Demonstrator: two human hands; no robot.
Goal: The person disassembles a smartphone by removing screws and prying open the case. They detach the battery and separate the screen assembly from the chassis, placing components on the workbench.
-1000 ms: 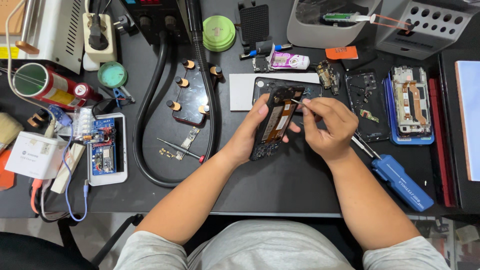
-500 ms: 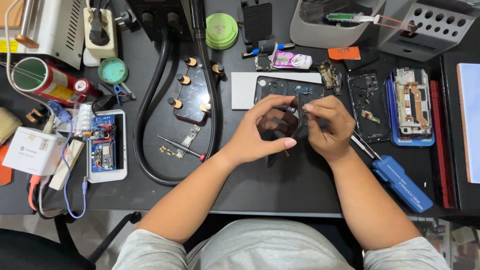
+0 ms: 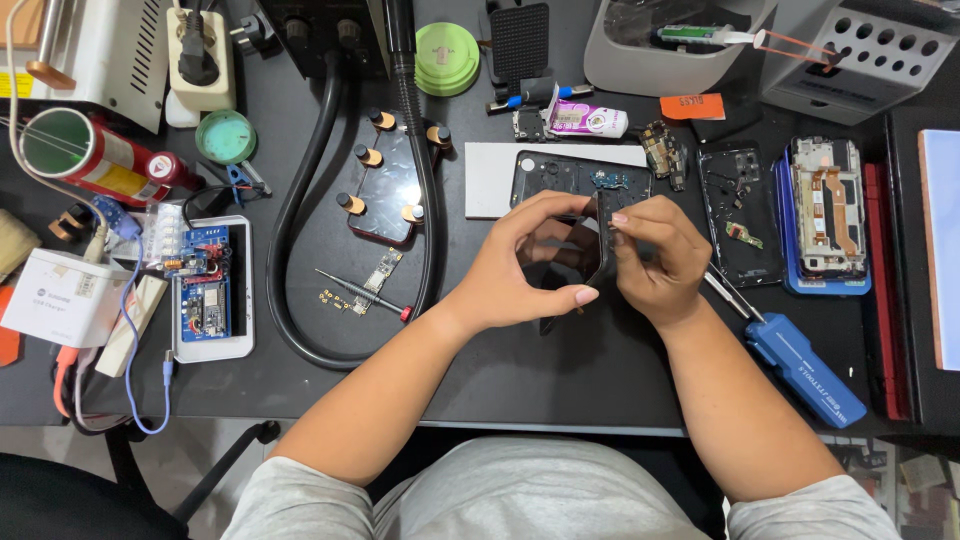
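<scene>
Phone frame (image 3: 598,240) – dark, thin, seen nearly edge-on – is held upright between both hands above the middle of the black table (image 3: 560,380). Left hand (image 3: 530,265) curls around its left side, with the fingers bent over the top and the thumb clamped under the lower edge. Right hand (image 3: 655,255) grips the right side, its fingers closed on the frame. Behind the hands lies an opened phone back (image 3: 575,178) on a white sheet (image 3: 490,180). Just right of the right wrist a blue screwdriver (image 3: 800,365) lies on the table – its tip passes under the hand. Further right, another opened phone (image 3: 828,210) rests on a blue tray.
</scene>
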